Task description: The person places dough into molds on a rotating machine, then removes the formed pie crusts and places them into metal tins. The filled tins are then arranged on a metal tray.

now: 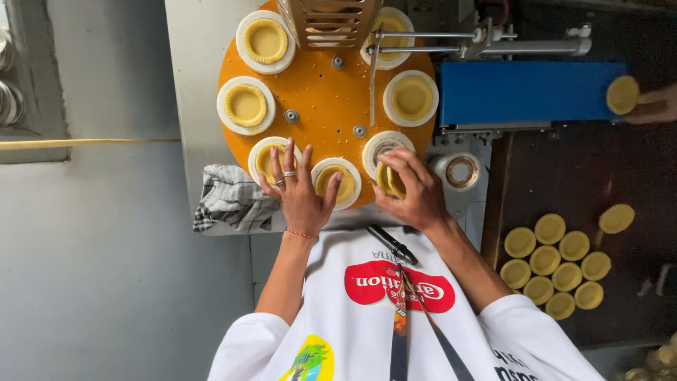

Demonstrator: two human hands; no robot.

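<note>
The left hand (300, 190) lay spread and open, palm down, on the near edge of the orange turntable (321, 92), fingers fanned toward the machine. It covered part of one white mould ring (262, 159) and its thumb reached the edge of the next ring (338, 182), which held a pressed tart shell. It gripped nothing.

The right hand (416, 190) was closed in a fingertip grip on a small stack of yellow tart shells (390, 180), held on edge beside an empty ring (384, 147). The shells stood tilted, their flat faces turned sideways toward the left hand, their round edges up, so the stack's short axis ran across the view.

Other rings round the disc carried filled shells (245, 106), cups facing up. A perforated press head (328, 21) hung over the far side. A checked cloth (229, 197) lay beside the left hand, and a roll of tape (462, 171) sat just beside the right. A blue conveyor (525, 92) ran off to the side, where another person's hand (652, 109) held one round shell (623, 94). A cluster of finished shells (553, 264) lay flat on a dark tabletop (564, 176).
</note>
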